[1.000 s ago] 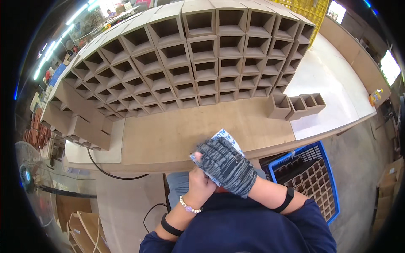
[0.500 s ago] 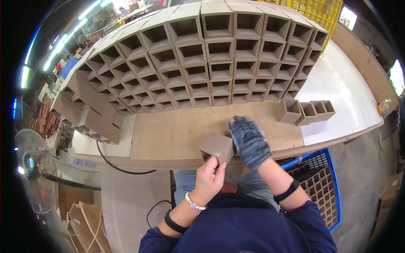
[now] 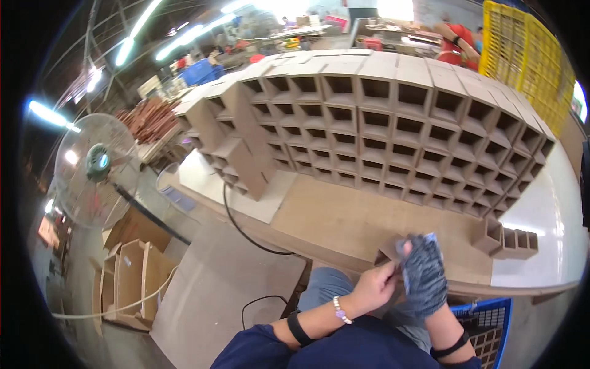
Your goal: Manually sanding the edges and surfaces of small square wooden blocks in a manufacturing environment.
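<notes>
My bare left hand [image 3: 375,286], with a beaded bracelet at the wrist, is closed on the near edge of a small square brown box [image 3: 387,251] at the table's front edge. The box is largely hidden behind my hands. My right hand [image 3: 424,273], in a grey fingerless knit glove, is curled against the box's right side. A thin pale bluish edge [image 3: 432,237] shows at its fingers; what it belongs to I cannot make out. Farther back, a wall of stacked open-ended brown boxes [image 3: 375,138] spans the table.
A short row of boxes [image 3: 515,243] stands right of my hands. More boxes [image 3: 236,163] are stacked at the left. A blue crate [image 3: 507,326] with boxes sits below the table at right. A fan [image 3: 98,163] and a black cable [image 3: 246,237] are at left; a yellow crate [image 3: 522,55] stands behind.
The view has swung left and up, so the scene sits farther right and lower. My right hand has come closer to my left, over the box, which has turned or tilted.
</notes>
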Demonstrator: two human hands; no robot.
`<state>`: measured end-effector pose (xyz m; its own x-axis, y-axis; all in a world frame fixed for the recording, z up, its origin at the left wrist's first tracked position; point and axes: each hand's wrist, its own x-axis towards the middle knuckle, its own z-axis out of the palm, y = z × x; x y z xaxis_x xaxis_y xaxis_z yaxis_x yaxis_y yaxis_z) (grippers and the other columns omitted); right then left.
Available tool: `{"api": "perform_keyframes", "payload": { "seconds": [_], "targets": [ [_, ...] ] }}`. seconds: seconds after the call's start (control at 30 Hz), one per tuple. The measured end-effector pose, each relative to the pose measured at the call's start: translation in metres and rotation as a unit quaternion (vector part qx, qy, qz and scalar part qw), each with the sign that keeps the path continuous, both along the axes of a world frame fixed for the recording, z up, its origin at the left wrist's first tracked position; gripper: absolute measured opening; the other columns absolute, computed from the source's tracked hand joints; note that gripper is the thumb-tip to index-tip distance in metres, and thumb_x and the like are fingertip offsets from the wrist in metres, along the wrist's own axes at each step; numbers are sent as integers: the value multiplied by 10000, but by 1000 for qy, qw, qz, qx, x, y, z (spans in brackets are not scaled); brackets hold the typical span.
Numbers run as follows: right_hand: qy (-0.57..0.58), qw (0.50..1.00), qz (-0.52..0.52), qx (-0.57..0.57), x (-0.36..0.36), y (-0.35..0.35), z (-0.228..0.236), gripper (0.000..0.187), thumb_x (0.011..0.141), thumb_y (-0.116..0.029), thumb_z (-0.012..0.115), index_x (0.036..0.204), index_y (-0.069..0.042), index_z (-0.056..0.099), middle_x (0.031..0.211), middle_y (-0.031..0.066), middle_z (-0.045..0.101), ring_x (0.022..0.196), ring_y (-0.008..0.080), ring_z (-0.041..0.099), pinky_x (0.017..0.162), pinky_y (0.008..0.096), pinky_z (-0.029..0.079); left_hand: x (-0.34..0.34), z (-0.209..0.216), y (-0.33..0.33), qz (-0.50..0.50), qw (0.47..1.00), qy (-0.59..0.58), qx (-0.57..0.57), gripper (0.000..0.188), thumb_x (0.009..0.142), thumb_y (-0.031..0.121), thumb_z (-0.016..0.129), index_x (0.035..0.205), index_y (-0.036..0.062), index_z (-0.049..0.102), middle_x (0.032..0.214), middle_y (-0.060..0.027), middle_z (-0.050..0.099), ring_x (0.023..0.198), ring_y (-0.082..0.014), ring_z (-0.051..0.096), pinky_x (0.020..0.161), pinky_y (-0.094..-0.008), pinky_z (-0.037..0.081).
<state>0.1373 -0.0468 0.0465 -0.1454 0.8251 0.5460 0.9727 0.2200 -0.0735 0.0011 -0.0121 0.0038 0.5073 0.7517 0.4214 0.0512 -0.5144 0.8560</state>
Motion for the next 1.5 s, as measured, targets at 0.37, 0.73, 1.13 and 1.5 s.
{"api": "perform_keyframes", "payload": {
  "seconds": [0.37, 0.73, 1.13, 1.5],
  "targets": [
    [56, 997, 27, -39, -3, 3, -12, 269, 858, -121, 447, 1086, -21, 547, 1097, 180, 556, 1049, 351, 512, 975, 447, 358, 0, -3, 1, 8, 999, -18, 42, 111, 829, 49, 565, 823, 14, 461, 658, -169, 498, 597, -340, 522, 537, -383, 410],
    [256, 960, -109, 21, 62, -3, -13, 751, 656, 167, 393, 1384, 12, 292, 1415, 173, 347, 1324, 295, 318, 1087, 331, 253, -16, 7, 22, -26, 927, -150, -344, 314, 931, 220, 522, 1126, -26, 530, 969, -82, 624, 879, -124, 574, 750, -275, 462],
    [18, 1000, 3, -17, 30, 23, -30, 456, 810, -126, 471, 1244, 12, 463, 1232, 204, 509, 1165, 348, 466, 1032, 443, 309, 7, 9, 4, 32, 997, 57, 48, 140, 814, 59, 572, 803, 30, 435, 617, -148, 484, 530, -299, 531, 500, -363, 427],
    [109, 991, -52, -62, 36, 18, -20, 381, 810, -146, 507, 1163, -6, 532, 1107, 179, 584, 1078, 320, 536, 983, 416, 367, 7, 1, 2, -21, 995, 79, 61, 136, 773, 19, 593, 858, -3, 489, 644, -167, 525, 588, -354, 556, 519, -413, 425]
  ]
}}
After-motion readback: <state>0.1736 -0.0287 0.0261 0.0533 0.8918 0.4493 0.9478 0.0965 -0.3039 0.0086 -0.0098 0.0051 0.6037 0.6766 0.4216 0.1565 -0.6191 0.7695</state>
